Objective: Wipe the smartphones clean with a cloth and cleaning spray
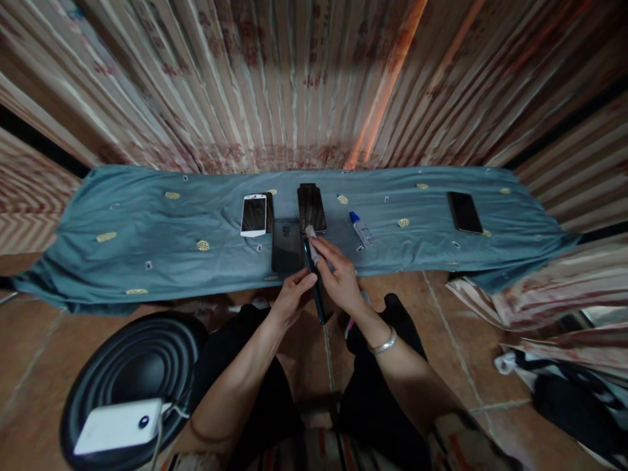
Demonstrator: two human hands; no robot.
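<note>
My left hand (290,297) grips a dark phone (315,288) held on edge, over the front edge of a teal cloth (147,229). My right hand (338,275) presses a small pale wad (311,237) against the upper end of that phone. Just beyond my hands lie a dark phone (286,245), a black phone (311,208) and a white phone (254,214). A small clear bottle with a blue cap (361,229) lies to the right of my right hand.
Another black phone (464,212) lies far right on the cloth. A round black stool (132,366) with a white box (118,425) and cable stands at lower left. Folded fabric (564,379) sits at lower right. A corrugated wall rises behind.
</note>
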